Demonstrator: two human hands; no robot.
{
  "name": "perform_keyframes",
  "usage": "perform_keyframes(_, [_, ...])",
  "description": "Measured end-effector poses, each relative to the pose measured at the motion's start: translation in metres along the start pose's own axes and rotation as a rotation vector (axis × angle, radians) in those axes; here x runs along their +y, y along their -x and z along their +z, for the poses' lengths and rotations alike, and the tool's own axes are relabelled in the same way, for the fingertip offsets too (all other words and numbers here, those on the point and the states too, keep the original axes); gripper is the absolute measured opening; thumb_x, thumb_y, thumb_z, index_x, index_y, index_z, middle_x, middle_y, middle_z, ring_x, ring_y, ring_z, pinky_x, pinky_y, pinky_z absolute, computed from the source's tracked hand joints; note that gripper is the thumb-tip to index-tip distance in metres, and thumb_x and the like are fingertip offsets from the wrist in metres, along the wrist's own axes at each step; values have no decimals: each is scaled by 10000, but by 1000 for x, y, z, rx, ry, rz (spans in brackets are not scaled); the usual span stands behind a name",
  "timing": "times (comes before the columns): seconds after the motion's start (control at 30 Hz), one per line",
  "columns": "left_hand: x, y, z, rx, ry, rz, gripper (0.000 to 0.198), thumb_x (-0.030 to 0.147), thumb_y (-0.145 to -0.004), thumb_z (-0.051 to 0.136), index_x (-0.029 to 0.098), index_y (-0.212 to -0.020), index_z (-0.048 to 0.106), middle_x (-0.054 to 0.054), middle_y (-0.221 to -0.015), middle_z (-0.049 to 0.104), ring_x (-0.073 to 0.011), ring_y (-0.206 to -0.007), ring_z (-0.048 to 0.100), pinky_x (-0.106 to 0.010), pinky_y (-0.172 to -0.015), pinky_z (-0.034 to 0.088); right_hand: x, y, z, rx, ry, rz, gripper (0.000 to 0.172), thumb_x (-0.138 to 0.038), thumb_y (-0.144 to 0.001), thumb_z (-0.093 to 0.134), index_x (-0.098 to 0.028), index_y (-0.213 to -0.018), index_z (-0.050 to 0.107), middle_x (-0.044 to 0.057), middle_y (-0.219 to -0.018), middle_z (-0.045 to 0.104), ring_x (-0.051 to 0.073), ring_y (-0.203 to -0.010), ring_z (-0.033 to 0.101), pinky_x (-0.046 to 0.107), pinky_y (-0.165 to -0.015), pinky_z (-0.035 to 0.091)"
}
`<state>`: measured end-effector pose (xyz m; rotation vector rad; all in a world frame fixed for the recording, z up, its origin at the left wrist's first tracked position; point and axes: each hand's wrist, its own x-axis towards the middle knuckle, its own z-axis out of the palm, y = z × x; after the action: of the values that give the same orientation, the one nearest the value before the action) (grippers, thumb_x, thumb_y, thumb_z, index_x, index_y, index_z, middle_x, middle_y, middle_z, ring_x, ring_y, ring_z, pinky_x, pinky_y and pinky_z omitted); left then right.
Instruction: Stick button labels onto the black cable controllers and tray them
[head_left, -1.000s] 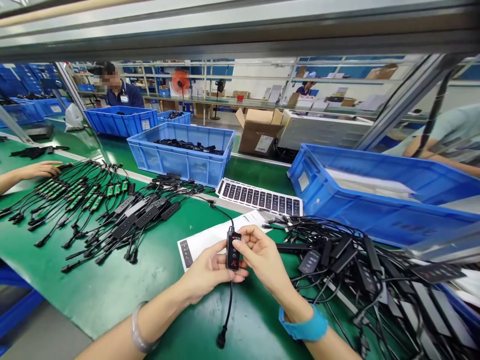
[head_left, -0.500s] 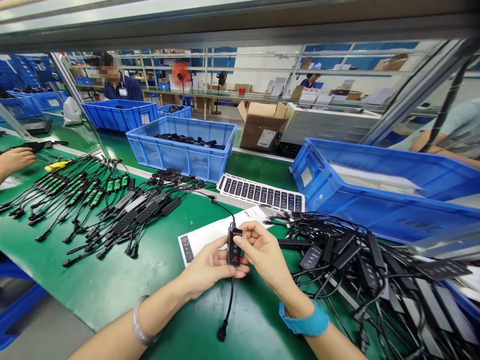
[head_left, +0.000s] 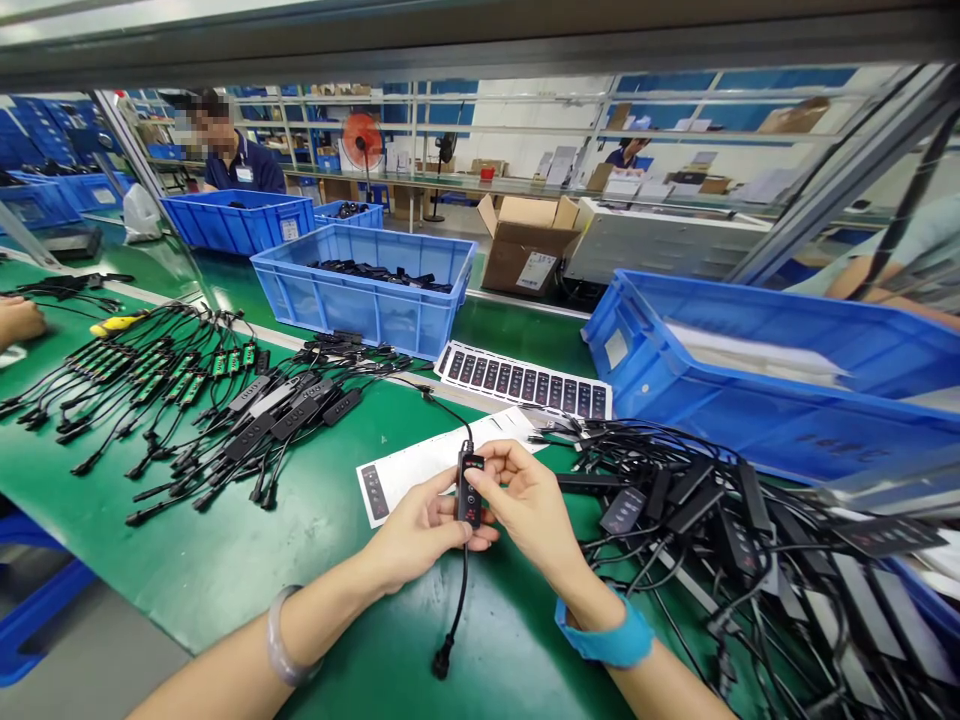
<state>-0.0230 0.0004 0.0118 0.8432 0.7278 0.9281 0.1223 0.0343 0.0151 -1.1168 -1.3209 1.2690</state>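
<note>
Both my hands hold one small black inline controller point(head_left: 469, 490) with red markings, upright above the green table point(head_left: 225, 570). My left hand point(head_left: 420, 530) cups it from the left and below. My right hand point(head_left: 525, 505) pinches it from the right, thumb on its face. Its black cable point(head_left: 453, 610) hangs down to a plug near the table's front edge, and another length runs up and back. Under my hands lies a white sticker sheet point(head_left: 420, 465).
A tangled pile of black controllers and cables point(head_left: 712, 520) lies at right. Rows of cabled controllers point(head_left: 225, 420) lie at left, by another person's hand point(head_left: 19, 320). A label sheet point(head_left: 525, 382) lies behind. Blue crates point(head_left: 360, 290) point(head_left: 750, 390) and a cardboard box point(head_left: 525, 255) stand beyond.
My hands keep hold of the controller with hardly any shift. The other person's hand at the far left has drawn back toward the frame's edge.
</note>
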Motion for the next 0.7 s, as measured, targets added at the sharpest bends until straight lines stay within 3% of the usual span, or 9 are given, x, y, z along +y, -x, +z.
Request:
perform_keyframes(0.37, [-5, -1, 1, 21, -17, 39, 585, 93, -704, 706, 163, -1271, 578, -45, -849, 715, -160, -728, 685, -286, -741, 515, 14, 0, 1, 33, 84, -45, 262, -367, -752, 712, -221, -924, 578, -54, -634, 451, 116, -553, 464, 207, -432, 414])
perform_keyframes(0.53, [-8, -4, 0, 42, -20, 25, 587, 104, -680, 724, 161, -1248, 587, -49, -883, 708, -170, -750, 692, -298, -747, 527, 19, -7, -5, 61, 107, -3, 513, -364, -695, 735, -243, -1129, 490, -73, -715, 455, 96, -530, 416, 221, -451, 414])
perform_keyframes(0.7, [-8, -4, 0, -5, -22, 29, 469, 166, -639, 824, 129, -1076, 660, -28, -771, 698, -147, -711, 666, -265, -731, 515, 11, -6, -8, -226, 92, 28, 741, -274, -604, 810, -243, -1261, 469, -17, -897, 548, 130, -709, 533, 251, -586, 462])
